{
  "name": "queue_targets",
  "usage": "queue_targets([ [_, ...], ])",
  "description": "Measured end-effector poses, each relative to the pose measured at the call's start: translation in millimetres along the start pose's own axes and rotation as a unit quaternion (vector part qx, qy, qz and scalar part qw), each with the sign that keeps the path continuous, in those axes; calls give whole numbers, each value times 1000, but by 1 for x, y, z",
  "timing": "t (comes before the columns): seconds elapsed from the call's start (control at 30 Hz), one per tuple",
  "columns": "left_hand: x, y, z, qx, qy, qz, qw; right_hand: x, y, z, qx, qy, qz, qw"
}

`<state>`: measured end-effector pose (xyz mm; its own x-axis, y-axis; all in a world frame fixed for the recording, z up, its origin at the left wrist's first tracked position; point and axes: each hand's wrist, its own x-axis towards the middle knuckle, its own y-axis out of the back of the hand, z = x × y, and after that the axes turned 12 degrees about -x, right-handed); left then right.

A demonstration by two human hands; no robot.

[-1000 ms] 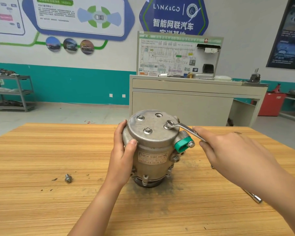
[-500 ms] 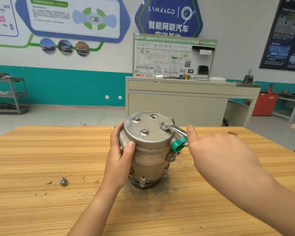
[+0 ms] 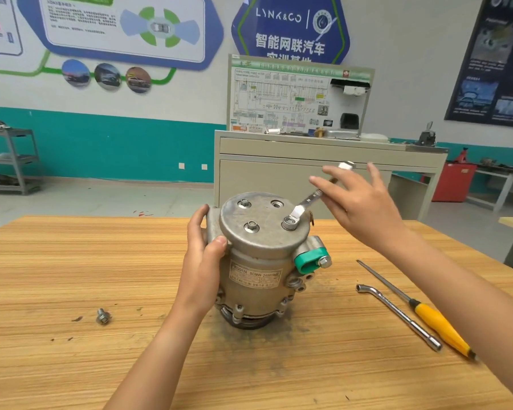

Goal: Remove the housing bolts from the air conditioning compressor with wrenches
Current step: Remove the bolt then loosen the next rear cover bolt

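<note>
Grey metal compressor [image 3: 258, 261] stood upright on streaked wooden table [image 3: 71, 261], left hand [image 3: 202, 261] gripping its side. Right hand [image 3: 365, 208], fingers straight, pressed silver ring wrench [image 3: 304, 204] set on top bolt [image 3: 289, 224]. Teal-banded wall [image 3: 116, 143] stood behind.

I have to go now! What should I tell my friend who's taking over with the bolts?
Left hand grips the compressor, upright on the table.
Right hand, fingers straight, presses the wrench, whose ring sits on one top bolt.
Done: one loose bolt lies on the table; one top hole is empty.
Left: three top bolts, including the one under the wrench.
A spare wrench and a screwdriver lie to the right.
</note>
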<state>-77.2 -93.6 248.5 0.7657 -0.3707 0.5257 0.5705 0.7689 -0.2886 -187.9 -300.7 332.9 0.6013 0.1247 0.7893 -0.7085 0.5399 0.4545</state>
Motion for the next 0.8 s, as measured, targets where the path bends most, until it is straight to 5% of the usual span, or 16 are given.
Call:
queue_targets([
  [0.1,2,2,1,-3,8,-14,1000,33,-7,-10,20,76,-18,997],
  [0.23,0,3,1,-8,14,-10,1000,55,-4,-5,-35,166,66,983],
  [0.33,-2,6,1,-2,17,-1,1000,45,12,-2,51,-12,131,990],
  [0.4,-5,7,2,4,16,5,1000,33,33,-2,196,-170,132,957],
  [0.5,-8,7,3,10,23,3,1000,5,71,-3,280,-195,57,938],
  [0.67,-10,3,6,11,22,-11,1000,-41,102,-24,152,-97,-198,963],
  [0.8,-11,1,7,4,24,-9,1000,-51,98,-26,46,-102,-263,958],
])
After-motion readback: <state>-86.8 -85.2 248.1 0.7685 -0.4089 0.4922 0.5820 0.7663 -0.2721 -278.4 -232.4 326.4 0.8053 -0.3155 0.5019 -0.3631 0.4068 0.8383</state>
